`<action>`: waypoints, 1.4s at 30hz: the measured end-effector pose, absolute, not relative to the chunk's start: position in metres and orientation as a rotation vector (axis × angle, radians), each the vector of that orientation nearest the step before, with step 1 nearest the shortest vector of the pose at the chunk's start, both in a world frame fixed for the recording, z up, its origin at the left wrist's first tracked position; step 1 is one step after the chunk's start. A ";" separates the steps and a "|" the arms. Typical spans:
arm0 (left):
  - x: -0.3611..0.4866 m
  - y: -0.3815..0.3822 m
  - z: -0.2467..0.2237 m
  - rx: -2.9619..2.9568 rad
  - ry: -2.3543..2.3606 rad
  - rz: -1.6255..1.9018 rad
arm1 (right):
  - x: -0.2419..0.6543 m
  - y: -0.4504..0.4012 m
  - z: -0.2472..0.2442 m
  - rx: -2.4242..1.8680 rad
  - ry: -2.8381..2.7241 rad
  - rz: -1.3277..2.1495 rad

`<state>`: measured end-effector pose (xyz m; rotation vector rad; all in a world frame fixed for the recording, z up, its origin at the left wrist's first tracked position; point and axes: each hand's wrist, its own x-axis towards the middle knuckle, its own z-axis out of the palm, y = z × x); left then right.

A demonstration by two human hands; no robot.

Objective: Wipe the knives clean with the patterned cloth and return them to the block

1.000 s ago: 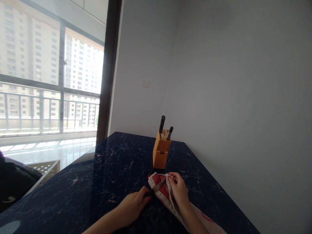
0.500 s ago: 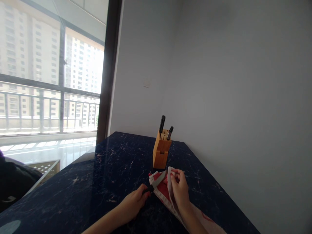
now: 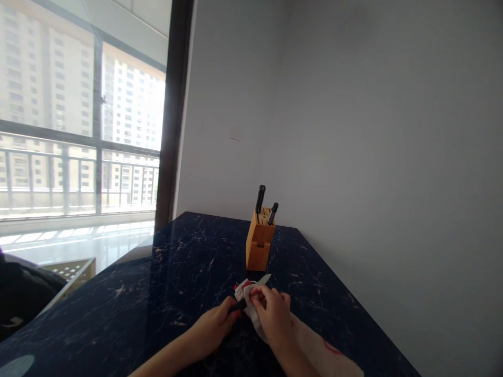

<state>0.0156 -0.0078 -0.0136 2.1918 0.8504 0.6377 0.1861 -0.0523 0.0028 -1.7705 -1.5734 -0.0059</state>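
The knife (image 3: 264, 279) is pointing away from the person and to the right, above the bench (image 3: 188, 272) and just in front of the wooden knife block (image 3: 258, 254); I am seeing its blade tip projecting beyond a fold of the red-and-white cloth (image 3: 320, 345). The left hand (image 3: 218, 320) is gripping the black handle, fingers closed around it. The right hand (image 3: 274, 312) is pinching the cloth against the blade, fingers curled and nearly closed. The remaining cloth is trailing under the right forearm across the bench. The block is standing upright, holding two dark-handled tools (image 3: 260, 200). Beyond the bench, a large window (image 3: 78, 139) is admitting daylight at left.
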 end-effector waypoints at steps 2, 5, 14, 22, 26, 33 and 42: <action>0.016 -0.009 -0.013 2.200 0.851 0.634 | 0.188 -0.052 0.006 -1.784 -1.530 -0.038; 0.016 -0.009 -0.014 2.218 0.855 0.619 | 0.191 -0.051 0.006 -1.790 -1.495 -0.033; 0.016 -0.008 -0.015 2.175 0.891 0.640 | 0.179 -0.056 0.008 -1.611 -1.643 0.072; 0.016 -0.008 -0.014 2.161 0.871 0.670 | 0.177 -0.058 0.011 -1.683 -1.644 0.023; 0.016 -0.006 -0.019 2.163 0.865 0.675 | 0.176 -0.057 0.010 -1.648 -1.611 0.031; 0.017 -0.008 -0.016 2.192 0.872 0.664 | 0.175 -0.058 0.009 -1.618 -1.610 0.018; 0.015 -0.008 -0.014 2.202 0.851 0.626 | 0.175 -0.058 0.010 -1.620 -1.614 -0.003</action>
